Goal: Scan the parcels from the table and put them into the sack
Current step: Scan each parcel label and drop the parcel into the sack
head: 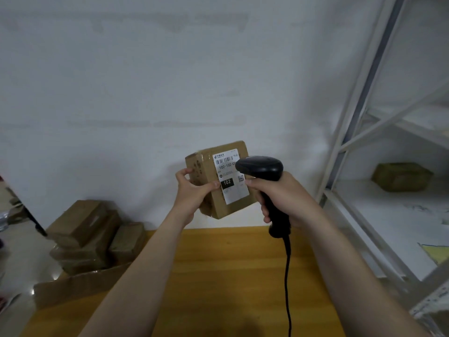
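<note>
Parcel (206, 166) in air above table (218, 276) far edge, label toward viewer, long axis near upright, slightly tilted. Left hand (192, 190) grips its left side, thumb on front. Right hand (286, 198) wrapped round scanner (261, 167) handle; head just right of label, covering its edge.

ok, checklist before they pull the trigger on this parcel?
1. Parcel secure: left hand grips the parcel, lifted clear of the table. Ok.
2. Label aimed: label is turned toward the scanner, whose head is close in front of it. Ok.
3. Barcode uncovered: thumb sits at the label's left edge, below the barcode. Ok.
4. Scanner grip: right hand wraps the handle. Ok.
5. Cable hangs free over the table, no snag seen. Ok.
6. Sack ready: not in view. Cannot tell.
</note>
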